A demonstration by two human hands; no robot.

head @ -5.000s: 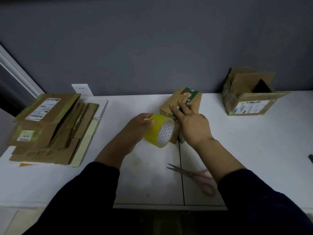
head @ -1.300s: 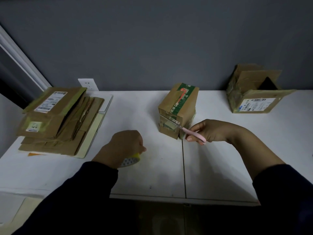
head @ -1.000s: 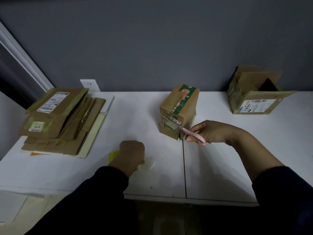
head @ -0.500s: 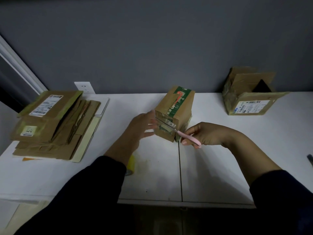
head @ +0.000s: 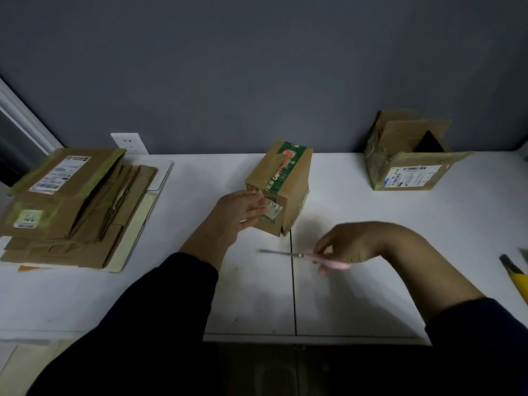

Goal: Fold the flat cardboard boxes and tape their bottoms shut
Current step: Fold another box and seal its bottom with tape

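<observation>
A small folded cardboard box (head: 288, 178) with a green and red print stands mid-table, bottom up. My left hand (head: 240, 212) presses its near face with straight fingers, over a strip of tape. My right hand (head: 347, 244) holds pink-handled scissors (head: 303, 256) low over the table in front of the box, blades pointing left. A stack of flat cardboard boxes (head: 71, 201) lies at the left. The tape roll is hidden.
An assembled open box (head: 405, 170) with a shipping label stands at the back right. A yellow-handled tool (head: 514, 274) lies at the right edge. The white table (head: 371, 281) has a seam down its middle; a grey wall is behind.
My left hand set down the tape roll and reached to the box's near face. My right hand pulled the scissors away from the box, toward me.
</observation>
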